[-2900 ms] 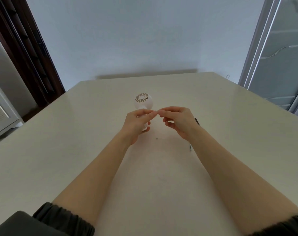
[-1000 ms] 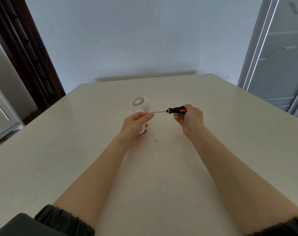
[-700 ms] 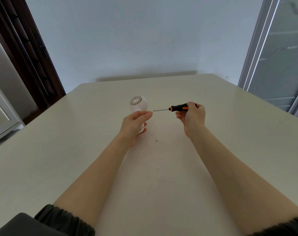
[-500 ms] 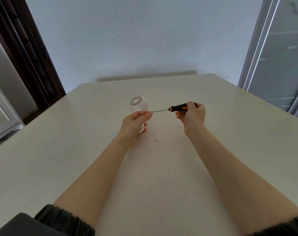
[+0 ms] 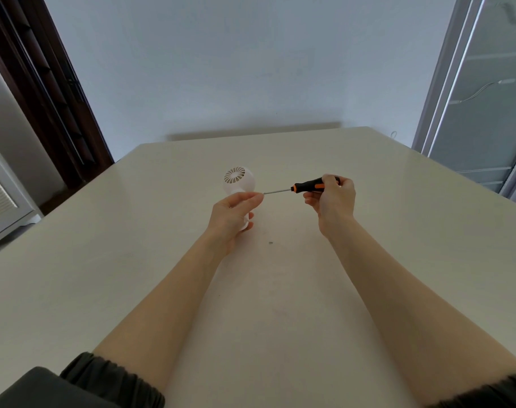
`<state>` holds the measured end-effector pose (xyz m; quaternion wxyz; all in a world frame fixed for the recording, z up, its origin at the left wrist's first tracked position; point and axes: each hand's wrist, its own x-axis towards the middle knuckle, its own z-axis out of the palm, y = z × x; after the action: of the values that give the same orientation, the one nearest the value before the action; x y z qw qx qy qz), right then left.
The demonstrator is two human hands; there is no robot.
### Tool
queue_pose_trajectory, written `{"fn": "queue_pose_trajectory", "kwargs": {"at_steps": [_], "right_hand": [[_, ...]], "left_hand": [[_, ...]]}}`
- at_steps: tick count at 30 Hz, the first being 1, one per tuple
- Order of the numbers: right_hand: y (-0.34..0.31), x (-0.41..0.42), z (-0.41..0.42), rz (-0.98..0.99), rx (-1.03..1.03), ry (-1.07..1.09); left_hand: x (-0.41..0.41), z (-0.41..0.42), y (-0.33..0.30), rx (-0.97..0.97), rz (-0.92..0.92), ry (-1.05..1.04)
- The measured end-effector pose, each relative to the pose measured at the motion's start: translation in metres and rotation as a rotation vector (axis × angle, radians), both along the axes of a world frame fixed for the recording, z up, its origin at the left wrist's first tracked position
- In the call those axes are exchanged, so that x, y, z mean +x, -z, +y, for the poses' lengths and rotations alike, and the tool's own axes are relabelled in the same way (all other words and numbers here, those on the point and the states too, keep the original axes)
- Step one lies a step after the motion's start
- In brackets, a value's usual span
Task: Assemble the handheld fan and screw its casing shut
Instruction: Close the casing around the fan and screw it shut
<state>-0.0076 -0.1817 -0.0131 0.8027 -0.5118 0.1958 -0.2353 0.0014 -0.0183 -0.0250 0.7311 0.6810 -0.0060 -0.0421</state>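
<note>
No readable text, label, brand, number or sign appears on anything in view.

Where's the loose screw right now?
In the head view, a small dark speck that looks like the screw lies on the table, between the two forearms, just below and right of the left hand holding the fan.

bench (image 5: 398, 245): bare on all sides of the hands
fan (image 5: 239, 182): sole large obstacle, at 12 o'clock from left hand (image 5: 231, 214)
screwdriver (image 5: 307, 185): bars the gap between the hands
speck (image 5: 270, 242): at 6 o'clock from that gap
</note>
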Motion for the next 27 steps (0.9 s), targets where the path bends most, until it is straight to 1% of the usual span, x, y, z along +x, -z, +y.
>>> {"fn": "queue_pose_trajectory", "kwargs": {"at_steps": [13,17,22,24,27], "right_hand": [[-0.0007,-0.0018,0.0015,-0.020,-0.018,-0.006],[-0.0012,-0.0030,0.0029,-0.043,-0.079,0.007],[-0.0024,-0.0021,0.0039,-0.072,-0.148,0.018],[-0.0026,-0.0021,0.0036,-0.073,-0.118,0.004],[-0.0029,-0.0030,0.0038,-0.068,0.004,-0.046]], "left_hand": [[0.0006,0.0006,0.0002,0.038,-0.021,-0.023],[0.0008,0.0002,0.0011,0.112,-0.064,-0.053],[0.0007,0.0006,0.0024,0.136,-0.087,-0.070],[0.0004,0.0006,0.0021,0.133,-0.088,-0.068],[-0.0001,0.0003,0.0009,0.106,-0.085,-0.075]]}}
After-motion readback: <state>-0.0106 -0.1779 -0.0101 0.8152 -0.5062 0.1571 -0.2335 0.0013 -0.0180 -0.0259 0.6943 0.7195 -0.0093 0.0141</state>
